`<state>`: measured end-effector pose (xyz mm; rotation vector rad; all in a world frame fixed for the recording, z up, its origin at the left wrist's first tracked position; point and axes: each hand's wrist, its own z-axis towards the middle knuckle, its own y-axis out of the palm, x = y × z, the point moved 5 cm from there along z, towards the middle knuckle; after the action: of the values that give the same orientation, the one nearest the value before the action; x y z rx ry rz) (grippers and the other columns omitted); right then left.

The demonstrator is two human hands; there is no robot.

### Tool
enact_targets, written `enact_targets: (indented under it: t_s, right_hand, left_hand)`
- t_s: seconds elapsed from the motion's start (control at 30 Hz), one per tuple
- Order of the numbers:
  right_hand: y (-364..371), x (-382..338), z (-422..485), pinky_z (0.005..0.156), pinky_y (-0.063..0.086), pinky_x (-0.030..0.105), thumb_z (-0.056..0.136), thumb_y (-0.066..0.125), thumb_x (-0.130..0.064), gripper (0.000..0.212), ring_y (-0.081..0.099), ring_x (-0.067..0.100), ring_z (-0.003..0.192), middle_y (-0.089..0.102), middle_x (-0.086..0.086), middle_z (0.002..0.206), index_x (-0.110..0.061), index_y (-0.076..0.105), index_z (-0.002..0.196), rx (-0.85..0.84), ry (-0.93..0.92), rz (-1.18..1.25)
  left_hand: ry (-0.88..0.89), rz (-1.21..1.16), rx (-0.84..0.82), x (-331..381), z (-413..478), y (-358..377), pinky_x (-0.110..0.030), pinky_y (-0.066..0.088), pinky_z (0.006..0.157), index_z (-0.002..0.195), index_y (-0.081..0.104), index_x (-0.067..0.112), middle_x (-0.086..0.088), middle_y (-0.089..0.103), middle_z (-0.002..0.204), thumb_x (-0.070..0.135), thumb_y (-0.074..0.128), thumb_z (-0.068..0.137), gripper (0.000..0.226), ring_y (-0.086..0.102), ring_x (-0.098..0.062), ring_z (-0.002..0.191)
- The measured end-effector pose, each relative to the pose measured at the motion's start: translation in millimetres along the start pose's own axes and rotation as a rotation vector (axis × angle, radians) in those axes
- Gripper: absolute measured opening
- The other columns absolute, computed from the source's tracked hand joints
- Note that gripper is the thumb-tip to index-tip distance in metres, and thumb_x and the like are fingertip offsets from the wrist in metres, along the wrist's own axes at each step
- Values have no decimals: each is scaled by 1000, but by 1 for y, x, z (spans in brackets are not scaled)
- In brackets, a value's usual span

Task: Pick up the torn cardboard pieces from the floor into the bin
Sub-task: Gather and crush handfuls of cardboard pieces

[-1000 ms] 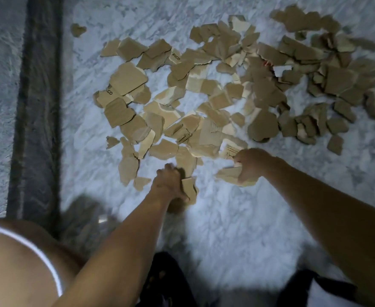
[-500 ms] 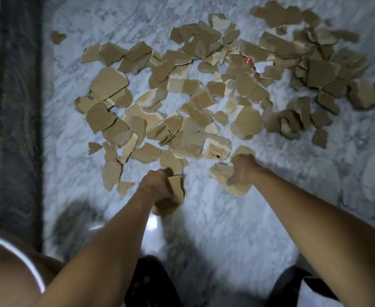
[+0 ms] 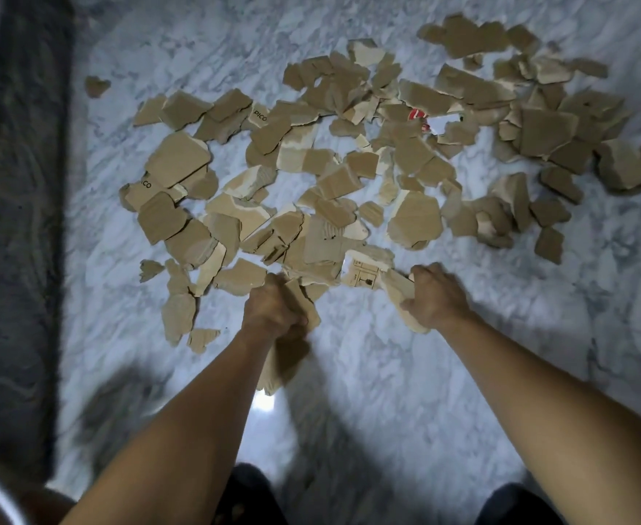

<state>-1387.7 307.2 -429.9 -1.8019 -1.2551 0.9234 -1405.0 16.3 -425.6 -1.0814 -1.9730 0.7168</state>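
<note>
Bare forearms (image 3: 182,430); dark trousers (image 3: 250,498) at btm.

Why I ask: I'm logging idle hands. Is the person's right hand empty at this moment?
No, the right hand grips torn tan cardboard pieces, its fingers curled round them.

Dozens of torn cardboard pieces (image 3: 178,159), one left hand (image 3: 273,311), one right hand (image 3: 437,297)

marble floor (image 3: 368,392): torn cardboard pieces (image 3: 413,217) scattered across.
</note>
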Motion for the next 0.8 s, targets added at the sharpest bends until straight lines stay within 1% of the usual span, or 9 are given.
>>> enact_targets:
  t_s: [0.13,0.2,0.3,0.37,0.47,0.5,0.6,0.67,0.8]
  right_hand:
    - [-2,6,-10,90,44,35,73,85,-24,65,49,34,119,46,15,127,-17,44,123,-131,94,157]
    - [0,11,-15,81,47,33,64,91,-25,76,50,33,117,46,15,128,-18,41,121,-267,131,185]
    - [-11,10,-17,64,49,30,60,93,-37,74,58,27,98,60,12,124,-10,52,116,-430,101,61]
    - [-30,2,-11,74,51,32,57,93,-43,79,58,26,95,63,11,120,-8,54,116,-448,70,37]
    - [-60,-22,5,85,51,36,61,90,-48,80,59,27,105,61,8,120,-7,52,118,-368,-2,92]
    - [-66,-32,9,86,51,36,63,89,-48,80,59,28,106,61,9,120,-6,52,120,-341,-16,99]
    - [-67,-57,27,95,49,36,69,83,-54,82,55,30,118,57,12,129,-8,54,131,-221,-72,1]
    - [-49,-65,33,101,46,39,70,80,-55,82,48,32,127,48,13,136,-15,53,137,-175,-87,-78]
    - [-12,-58,26,101,42,47,77,79,-42,68,41,38,129,38,10,139,-25,51,136,-121,-26,-68]
  left_hand:
    - [-4,-70,-74,3,1,-10,-40,52,90,130,37,23,-15,58,118,27,93,56,93,58,-36,109]
    - [69,66,-126,1,2,-21,-35,51,95,135,47,23,-11,60,123,39,93,53,95,57,-31,116]
    - [127,215,-184,-5,-1,-44,-32,50,94,133,55,21,-7,65,121,48,91,54,91,58,-27,117]
    - [163,219,-256,-9,-5,-56,-30,48,93,134,55,26,-3,65,119,44,91,56,88,59,-24,114]
    - [135,306,-439,-13,-18,-49,-29,50,89,119,61,23,1,65,117,43,90,59,69,59,-17,102]
    - [127,364,-460,-16,-22,-39,-31,51,91,120,60,22,-2,63,120,45,89,60,70,58,-18,103]
    - [159,578,-334,-26,-33,0,-41,50,97,132,44,23,-9,41,131,47,82,64,82,46,-29,117]
    - [192,633,-223,-30,-40,19,-38,50,96,140,36,20,-12,32,130,37,75,74,78,40,-31,116]
    - [262,518,-201,-25,-39,25,-37,50,96,130,46,23,-10,45,124,24,70,76,59,52,-29,114]
